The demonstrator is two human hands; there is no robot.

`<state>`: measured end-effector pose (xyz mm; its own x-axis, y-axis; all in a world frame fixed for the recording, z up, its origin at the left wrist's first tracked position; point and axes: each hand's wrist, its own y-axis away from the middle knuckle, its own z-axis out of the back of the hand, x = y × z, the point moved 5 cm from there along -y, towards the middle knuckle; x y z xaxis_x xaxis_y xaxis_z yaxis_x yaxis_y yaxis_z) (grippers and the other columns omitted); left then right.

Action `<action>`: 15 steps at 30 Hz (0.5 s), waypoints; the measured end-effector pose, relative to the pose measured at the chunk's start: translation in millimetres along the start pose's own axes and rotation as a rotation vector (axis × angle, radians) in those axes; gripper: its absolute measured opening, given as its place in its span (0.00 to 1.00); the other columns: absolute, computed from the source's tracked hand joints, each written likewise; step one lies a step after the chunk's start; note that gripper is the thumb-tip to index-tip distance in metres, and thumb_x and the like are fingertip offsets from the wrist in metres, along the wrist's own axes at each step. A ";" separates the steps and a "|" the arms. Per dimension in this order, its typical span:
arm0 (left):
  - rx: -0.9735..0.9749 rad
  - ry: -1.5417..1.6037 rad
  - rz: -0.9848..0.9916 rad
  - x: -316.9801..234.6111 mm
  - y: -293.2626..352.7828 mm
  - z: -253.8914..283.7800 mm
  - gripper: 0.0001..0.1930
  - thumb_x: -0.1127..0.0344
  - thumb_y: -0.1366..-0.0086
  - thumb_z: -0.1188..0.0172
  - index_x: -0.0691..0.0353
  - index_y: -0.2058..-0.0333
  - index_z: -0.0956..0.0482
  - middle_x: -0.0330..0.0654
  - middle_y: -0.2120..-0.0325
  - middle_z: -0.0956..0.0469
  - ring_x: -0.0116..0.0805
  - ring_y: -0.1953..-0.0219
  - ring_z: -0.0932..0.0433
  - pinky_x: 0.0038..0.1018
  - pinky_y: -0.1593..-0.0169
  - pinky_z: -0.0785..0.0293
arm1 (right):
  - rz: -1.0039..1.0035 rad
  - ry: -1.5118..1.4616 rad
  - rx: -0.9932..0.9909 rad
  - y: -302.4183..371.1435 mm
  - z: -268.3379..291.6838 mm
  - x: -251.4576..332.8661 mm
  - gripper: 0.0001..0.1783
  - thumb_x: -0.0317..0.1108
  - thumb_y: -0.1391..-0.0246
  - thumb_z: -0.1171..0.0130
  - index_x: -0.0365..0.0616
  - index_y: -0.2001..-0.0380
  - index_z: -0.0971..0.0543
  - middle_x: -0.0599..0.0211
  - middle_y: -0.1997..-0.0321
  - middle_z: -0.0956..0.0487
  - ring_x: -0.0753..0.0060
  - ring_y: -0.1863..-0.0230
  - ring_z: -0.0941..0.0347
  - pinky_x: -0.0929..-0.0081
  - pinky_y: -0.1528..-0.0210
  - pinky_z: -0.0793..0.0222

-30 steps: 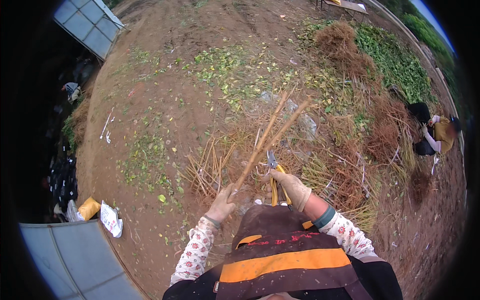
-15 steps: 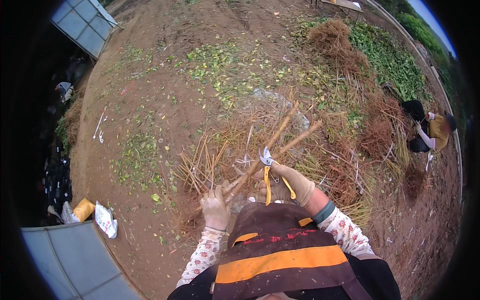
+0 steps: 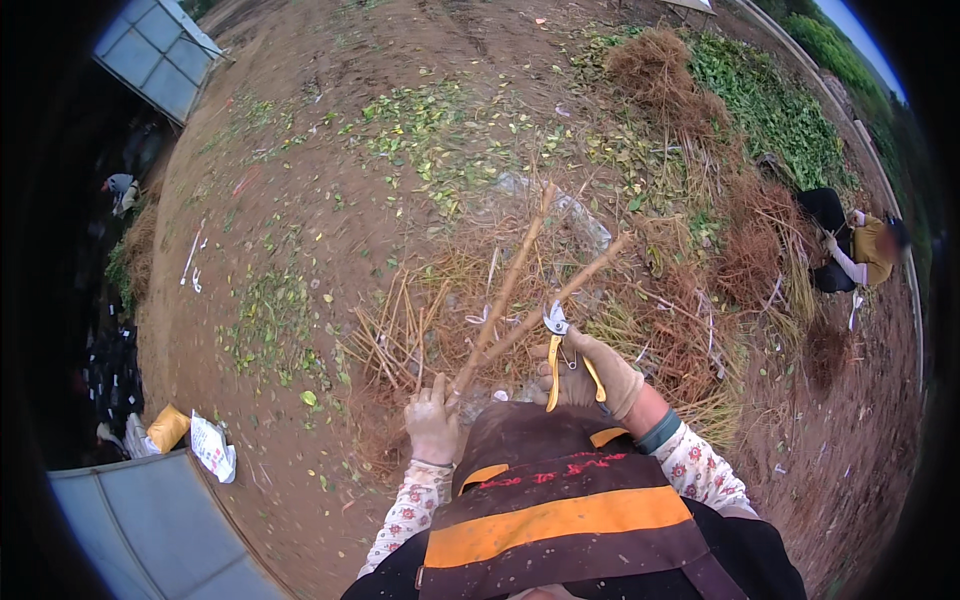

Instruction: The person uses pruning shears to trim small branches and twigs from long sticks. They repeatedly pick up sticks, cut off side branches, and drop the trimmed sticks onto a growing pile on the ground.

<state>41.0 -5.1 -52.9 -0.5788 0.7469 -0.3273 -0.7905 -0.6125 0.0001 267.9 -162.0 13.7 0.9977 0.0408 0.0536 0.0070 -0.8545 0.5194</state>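
Note:
My gloved left hand (image 3: pixel 432 420) is closed round the lower end of a forked branch (image 3: pixel 511 272). Its two bare brown prongs point away from me, one straighter ahead and one to the right. In my gloved right hand (image 3: pixel 612 375) is a pair of pruning shears (image 3: pixel 553 375) with yellow handles spread apart and a spring between them. The metal blades point up beside the right prong; whether they touch it I cannot tell. Below both hands lies a dark brown apron (image 3: pixel 550 440) with an orange band.
Cut sticks (image 3: pixel 395 340) lie just beyond my left hand. Dry brush piles (image 3: pixel 655 75) and a green leafy heap (image 3: pixel 770 105) spread at the far right. Another person (image 3: pixel 870 250) sits there. Bags (image 3: pixel 212 447) and a grey metal panel (image 3: pixel 140 530) are at the left.
The shears in my right hand have shifted right, away from the left prong. The branch has swung leftward, and its fork shows more plainly. My left hand still grips its base.

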 end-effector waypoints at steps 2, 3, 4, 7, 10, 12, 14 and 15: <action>-0.019 0.025 -0.014 2.0 3.3 -0.4 0.34 0.68 0.46 0.35 0.60 0.38 0.28 0.50 0.61 0.21 0.54 0.54 0.24 0.47 0.51 0.30 | 0.049 0.109 -0.170 2.0 -4.5 10.7 0.22 0.49 0.26 0.54 0.43 0.44 0.28 0.66 0.62 0.23 0.63 0.66 0.24 0.47 0.55 0.20; -0.016 0.047 -0.008 3.9 3.2 -0.1 0.33 0.68 0.45 0.36 0.57 0.38 0.27 0.49 0.61 0.21 0.54 0.54 0.24 0.47 0.51 0.29 | 0.046 0.187 -0.222 3.9 -11.9 14.6 0.21 0.49 0.26 0.54 0.42 0.48 0.26 0.69 0.68 0.24 0.69 0.71 0.26 0.57 0.61 0.19; -0.013 0.069 0.000 5.8 2.2 0.2 0.32 0.69 0.45 0.36 0.55 0.38 0.27 0.48 0.61 0.20 0.54 0.54 0.24 0.47 0.52 0.29 | -0.004 0.090 -0.093 -6.0 4.9 12.4 0.21 0.50 0.26 0.55 0.42 0.51 0.26 0.72 0.71 0.27 0.73 0.74 0.30 0.65 0.67 0.24; 0.022 0.068 0.033 8.7 0.2 -4.6 0.31 0.69 0.45 0.37 0.50 0.39 0.24 0.46 0.62 0.19 0.52 0.54 0.23 0.47 0.52 0.29 | -0.075 -0.043 0.109 -22.6 53.3 3.4 0.20 0.50 0.25 0.56 0.44 0.60 0.27 0.81 0.80 0.35 0.83 0.81 0.40 0.81 0.78 0.41; 0.026 0.045 0.041 0.5 -6.0 -1.6 0.28 0.72 0.46 0.37 0.52 0.42 0.21 0.45 0.62 0.19 0.52 0.56 0.23 0.47 0.52 0.29 | -0.109 0.077 0.002 -7.8 20.1 -22.8 0.21 0.51 0.26 0.54 0.43 0.61 0.27 0.83 0.81 0.38 0.87 0.82 0.46 0.84 0.79 0.51; 0.037 0.048 0.043 -3.0 -5.8 0.7 0.28 0.72 0.45 0.38 0.52 0.43 0.21 0.45 0.62 0.19 0.52 0.56 0.23 0.47 0.52 0.28 | -0.117 0.055 0.064 -14.4 15.0 -37.0 0.24 0.52 0.28 0.51 0.38 0.51 0.27 0.68 0.68 0.27 0.74 0.70 0.29 0.68 0.65 0.26; 0.061 0.067 0.056 -2.5 -3.0 0.8 0.28 0.69 0.44 0.37 0.49 0.42 0.21 0.45 0.60 0.18 0.51 0.55 0.22 0.47 0.52 0.29 | -0.104 0.029 0.004 -23.0 22.8 -45.7 0.26 0.52 0.29 0.49 0.38 0.45 0.28 0.61 0.59 0.25 0.64 0.59 0.24 0.53 0.51 0.21; 0.049 0.078 0.065 -2.0 -1.4 2.2 0.28 0.69 0.44 0.37 0.49 0.42 0.21 0.45 0.60 0.18 0.51 0.55 0.22 0.47 0.51 0.29 | -0.139 -0.017 0.028 -33.4 38.0 -47.8 0.27 0.52 0.29 0.49 0.39 0.43 0.29 0.59 0.57 0.25 0.61 0.55 0.24 0.48 0.46 0.22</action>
<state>42.8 -5.1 -50.2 -0.6133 0.6822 -0.3980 -0.7616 -0.6444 0.0689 222.5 -155.0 -38.5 0.9879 0.1515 -0.0317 0.1471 -0.8553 0.4968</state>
